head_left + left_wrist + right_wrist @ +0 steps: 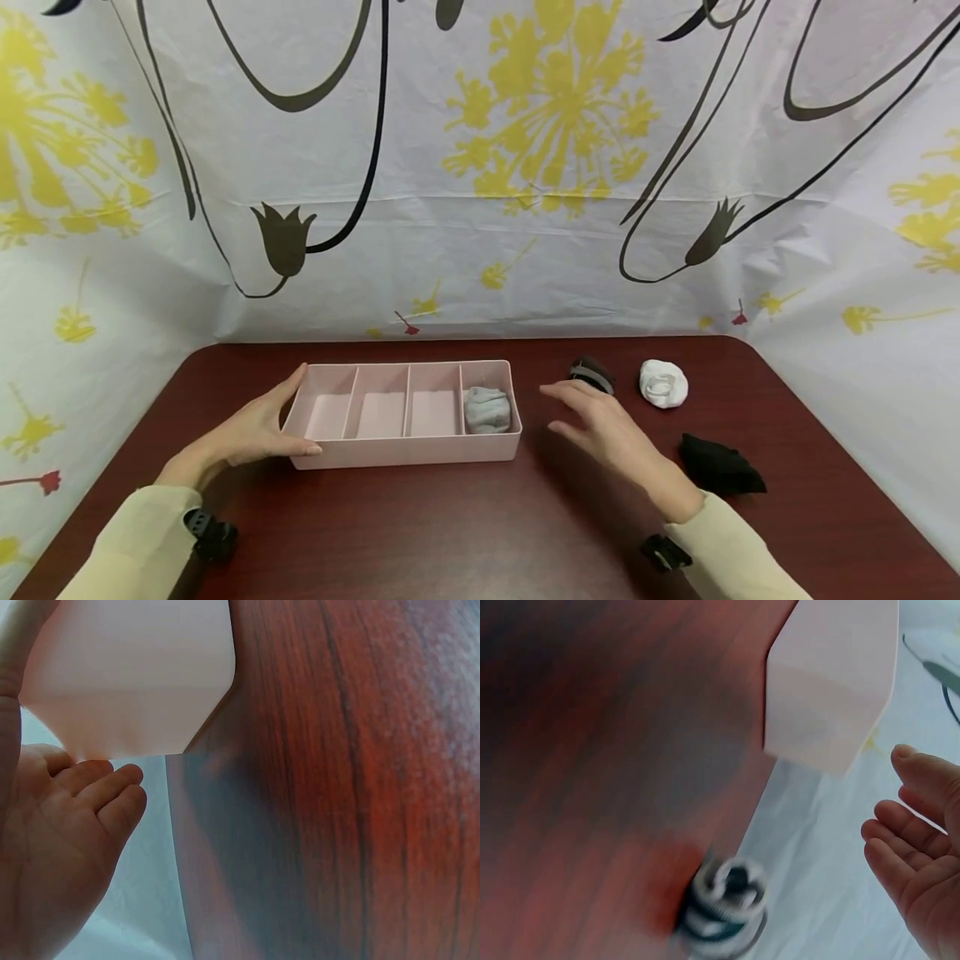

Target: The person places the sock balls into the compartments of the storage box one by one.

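Note:
A pink divided tray [405,454] sits on the dark red table [450,533]. A rolled grey sock [487,410] lies in its rightmost compartment; the other compartments hold nothing. My left hand [258,425] rests with straight fingers against the tray's left end [127,682]. My right hand [600,421] hovers open, fingers spread, right of the tray and just in front of a dark striped sock roll [592,372]. That roll [724,904] appears blurred in the right wrist view, with the tray corner [832,690] beyond it.
A white sock roll [663,383] lies at the back right of the table. A black sock bundle [720,467] lies beside my right forearm. A flowered sheet [480,167] hangs behind and around the table.

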Motion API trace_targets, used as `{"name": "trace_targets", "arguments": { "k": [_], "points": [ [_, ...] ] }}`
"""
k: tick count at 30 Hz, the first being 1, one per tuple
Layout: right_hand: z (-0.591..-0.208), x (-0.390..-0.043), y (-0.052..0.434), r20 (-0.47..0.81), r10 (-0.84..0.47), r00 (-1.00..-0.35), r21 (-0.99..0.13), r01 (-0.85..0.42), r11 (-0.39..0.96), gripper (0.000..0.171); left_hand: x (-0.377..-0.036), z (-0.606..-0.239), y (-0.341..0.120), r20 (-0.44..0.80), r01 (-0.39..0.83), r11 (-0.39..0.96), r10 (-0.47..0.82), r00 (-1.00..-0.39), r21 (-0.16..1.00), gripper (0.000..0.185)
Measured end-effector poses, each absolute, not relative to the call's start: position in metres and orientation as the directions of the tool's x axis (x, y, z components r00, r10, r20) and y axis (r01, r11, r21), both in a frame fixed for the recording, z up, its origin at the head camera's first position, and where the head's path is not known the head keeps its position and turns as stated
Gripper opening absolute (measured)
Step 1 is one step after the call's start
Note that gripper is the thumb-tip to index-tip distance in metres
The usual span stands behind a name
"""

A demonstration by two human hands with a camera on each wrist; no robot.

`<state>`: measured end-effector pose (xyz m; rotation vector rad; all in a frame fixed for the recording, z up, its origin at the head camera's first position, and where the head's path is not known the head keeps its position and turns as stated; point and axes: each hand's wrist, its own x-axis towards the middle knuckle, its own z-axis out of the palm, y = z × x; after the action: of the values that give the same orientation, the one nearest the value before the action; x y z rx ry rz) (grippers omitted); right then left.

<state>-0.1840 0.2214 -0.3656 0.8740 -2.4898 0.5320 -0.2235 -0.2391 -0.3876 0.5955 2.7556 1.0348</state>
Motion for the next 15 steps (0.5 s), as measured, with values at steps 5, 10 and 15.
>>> {"name": "trace_targets", "arguments": {
  "k": [5,10,15],
  "points": [
    [-0.368,-0.170,0.258,0.537,-0.432,-0.725,-0.204,-0.608,0.767,0.047,-0.224,-0.388,-0.239,0.007,0.312,0.687,0.408,-0.913,0.656,0.121],
    [-0.367,-0.157,0.301,0.573,-0.380,-0.726,-0.188,-0.568,0.801,0.054,-0.224,-0.388,-0.239,0.012,0.317,0.689,0.409,-0.912,0.652,0.121],
    [-0.368,-0.143,0.341,0.561,-0.310,-0.768,-0.235,-0.507,0.829,0.059,-0.224,-0.389,-0.240,0.011,0.314,0.688,0.406,-0.914,0.655,0.121]
  ]
}}
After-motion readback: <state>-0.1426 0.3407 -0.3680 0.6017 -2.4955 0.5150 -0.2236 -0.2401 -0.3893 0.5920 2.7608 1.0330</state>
